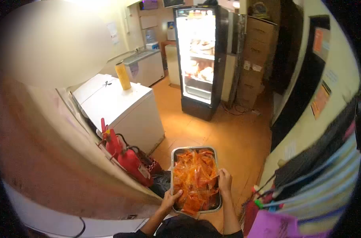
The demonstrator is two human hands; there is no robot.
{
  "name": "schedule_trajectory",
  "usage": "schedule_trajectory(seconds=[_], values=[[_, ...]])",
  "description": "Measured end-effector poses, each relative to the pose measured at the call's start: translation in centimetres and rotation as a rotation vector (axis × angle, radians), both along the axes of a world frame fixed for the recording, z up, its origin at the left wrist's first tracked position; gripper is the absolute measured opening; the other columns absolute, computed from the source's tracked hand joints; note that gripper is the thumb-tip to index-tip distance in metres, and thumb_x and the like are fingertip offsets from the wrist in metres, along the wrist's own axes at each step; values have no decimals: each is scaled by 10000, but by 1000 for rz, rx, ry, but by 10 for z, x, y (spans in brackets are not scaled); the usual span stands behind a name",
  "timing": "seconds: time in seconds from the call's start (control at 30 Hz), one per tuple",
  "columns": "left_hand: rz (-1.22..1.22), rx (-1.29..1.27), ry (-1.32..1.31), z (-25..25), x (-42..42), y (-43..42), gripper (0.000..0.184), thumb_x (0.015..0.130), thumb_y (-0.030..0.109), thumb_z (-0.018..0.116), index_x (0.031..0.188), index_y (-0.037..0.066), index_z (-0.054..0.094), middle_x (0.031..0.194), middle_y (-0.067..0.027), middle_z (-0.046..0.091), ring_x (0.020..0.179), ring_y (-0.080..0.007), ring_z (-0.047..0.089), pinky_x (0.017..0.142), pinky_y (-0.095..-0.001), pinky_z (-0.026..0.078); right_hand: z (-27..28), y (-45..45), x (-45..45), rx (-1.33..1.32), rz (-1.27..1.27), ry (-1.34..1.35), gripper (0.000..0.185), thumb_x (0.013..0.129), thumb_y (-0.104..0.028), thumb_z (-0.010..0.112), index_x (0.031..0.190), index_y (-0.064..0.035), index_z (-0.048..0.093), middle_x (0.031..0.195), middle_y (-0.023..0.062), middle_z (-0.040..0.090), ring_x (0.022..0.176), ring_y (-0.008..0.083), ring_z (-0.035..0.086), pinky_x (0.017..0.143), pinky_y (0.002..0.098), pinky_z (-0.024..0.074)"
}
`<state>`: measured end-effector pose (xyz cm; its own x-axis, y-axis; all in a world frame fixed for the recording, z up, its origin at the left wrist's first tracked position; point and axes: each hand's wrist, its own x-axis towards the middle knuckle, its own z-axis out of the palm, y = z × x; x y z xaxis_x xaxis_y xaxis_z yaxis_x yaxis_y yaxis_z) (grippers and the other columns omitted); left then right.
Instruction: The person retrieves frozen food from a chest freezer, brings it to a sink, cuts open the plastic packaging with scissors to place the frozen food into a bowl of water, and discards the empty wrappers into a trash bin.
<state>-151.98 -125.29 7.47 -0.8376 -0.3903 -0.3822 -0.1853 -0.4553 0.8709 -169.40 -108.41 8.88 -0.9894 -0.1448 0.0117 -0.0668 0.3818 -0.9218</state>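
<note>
Between my two hands is a rectangular metal tray (173, 158), held in front of my body. Piled in it are several clear plastic packets (194, 174) with orange-red contents that I cannot make out. My left hand (170, 200) grips the tray's near left side, its thumb over the rim. On the right side, my right hand (225, 180) closes round the rim, its fingers partly hidden by the tray.
A lit glass-door fridge (200, 55) stands ahead. On the left are a white chest freezer (133, 115) with a yellow cylinder (123, 76) on top, and red fire extinguishers (129, 160). Cardboard boxes (253, 59) stack beyond the fridge; hanging cloths (327, 170) line the right wall.
</note>
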Motion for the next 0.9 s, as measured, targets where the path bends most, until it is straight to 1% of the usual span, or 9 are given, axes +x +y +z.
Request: schedule_trajectory(seconds=[0.1,0.23,0.4,0.47,0.53,0.63,0.7,0.8,0.9], values=[[-44,13,-35,-1,-80,-9,416,845,225,605,1144,-38,483,1049,-116,569,952,-187,549,827,-317,438,-2,-15,-84,-125,23,114,327,882,-229,448,660,-10,349,582,66,310,554,130,335,520,308,307],[-55,19,-39,-8,-181,-33,480,835,274,618,1154,-51,469,1086,-118,556,994,-183,533,853,-314,430,-20,-36,-197,-31,89,131,288,883,-195,442,670,-20,357,593,33,310,560,115,318,511,299,286],[-74,104,53,-33,-274,-74,528,832,265,620,1189,-67,417,1138,-164,522,1039,-206,522,878,-330,430,-23,-96,-319,-126,246,11,271,861,-168,455,675,-12,334,592,54,277,563,118,307,512,304,287],[-18,147,53,-33,-312,-97,552,835,260,615,1220,-57,378,1173,-172,494,1061,-218,511,893,-342,427,-23,-136,-368,-36,293,179,259,849,-162,465,680,8,366,581,82,310,555,139,344,525,311,322],[54,242,25,-26,-341,-116,620,845,238,599,1295,-31,269,1253,-178,416,1130,-246,465,948,-377,398,-11,-176,-402,-19,365,139,253,847,-158,467,683,16,386,581,95,343,556,150,365,536,314,339],[107,119,1,-31,-375,-155,643,839,239,610,1307,-25,256,1254,-171,408,1162,-246,430,960,-370,380,-13,-242,-452,28,491,80,248,843,-156,473,690,35,434,587,125,419,563,167,407,556,322,372],[223,189,18,-26,-397,-175,659,810,180,637,1313,-18,260,1237,-160,416,1159,-240,427,956,-356,373,-18,-287,-485,-29,605,68,254,842,-169,479,700,40,457,598,134,440,572,168,427,563,323,382],[341,166,-16,-43,-414,-215,671,717,12,606,1310,-4,292,1141,-135,483,1006,-210,535,841,-307,443,-29,-354,-517,-27,737,48,253,844,-178,481,713,38,478,612,139,463,587,167,446,571,320,392],[390,151,-23,-57,-447,-267,692,676,-16,571,1312,20,302,1067,-113,515,902,-171,563,744,-275,471,-40,-425,-558,-15,825,-24,246,845,-174,481,717,36,486,621,140,482,599,171,471,579,316,397]])
